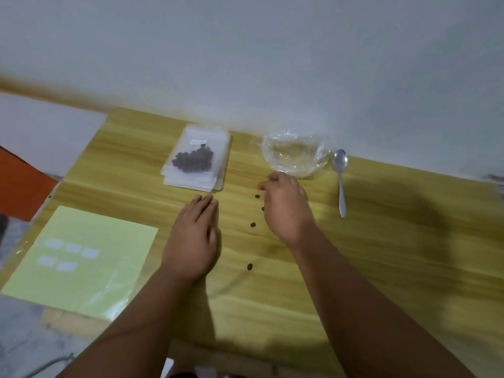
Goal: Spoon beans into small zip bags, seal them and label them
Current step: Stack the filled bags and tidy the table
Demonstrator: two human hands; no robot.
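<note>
A stack of small zip bags (197, 162) lies at the back of the wooden table (381, 255); the top bag holds dark beans and bears a white label. To its right stands a clear bowl (294, 156) wrapped in plastic, and a metal spoon (341, 181) lies beside it. Several loose beans (253, 224) are scattered on the table. My left hand (193, 238) rests flat on the table, fingers straight. Just in front of the bowl, my right hand (286, 205) has its fingers curled down over the beans; whether it pinches one is hidden.
A pale green sheet (103, 268) with several white labels lies at the left. The wall runs right behind the bowl and bags. An orange surface (21, 184) sits off the table's left edge.
</note>
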